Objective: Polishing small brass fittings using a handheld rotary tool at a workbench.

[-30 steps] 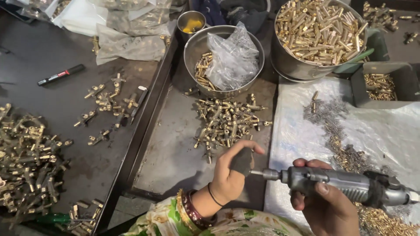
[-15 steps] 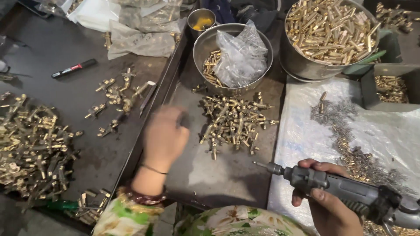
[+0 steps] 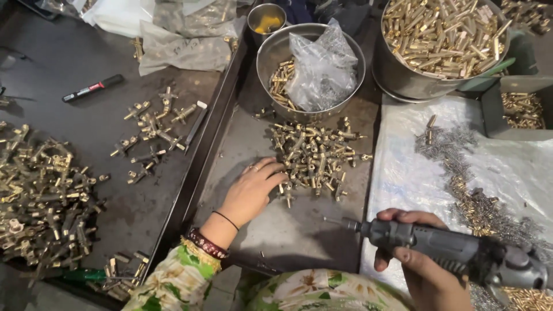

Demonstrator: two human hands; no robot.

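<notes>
The left hand [image 3: 250, 193] is laid palm down on the dark metal tray [image 3: 299, 236], its fingers [image 3: 271, 170] loosely spread and reaching into the near edge of a heap of small brass fittings [image 3: 314, 155]. The fingertips touch the nearest pieces, but whether one is pinched cannot be told, since the fingertips are partly hidden among the parts. A thin black band and a beaded bracelet are worn at the wrist, above a floral sleeve.

The right hand [image 3: 423, 268] is wrapped around the grey body of a handheld rotary tool [image 3: 455, 253], the fingers closed firmly about it. The tool is held nearly level above the front of the tray, its thin bit [image 3: 337, 221] pointed left toward the left hand and well clear of the heap.

Behind the heap, just beside it, a steel bowl [image 3: 271, 52] is seen holding brass parts and a crumpled clear plastic bag [image 3: 322, 66]. To the right of it a larger steel pot [image 3: 403, 83] is filled with long brass pieces. A white sheet [image 3: 403, 173] on the right is strewn with metal shavings. On the dark surface [image 3: 69, 126] to the left, a large pile of assembled fittings [image 3: 40, 201], a smaller scattered group [image 3: 152, 129] and a black marker [image 3: 92, 88] are found.
</notes>
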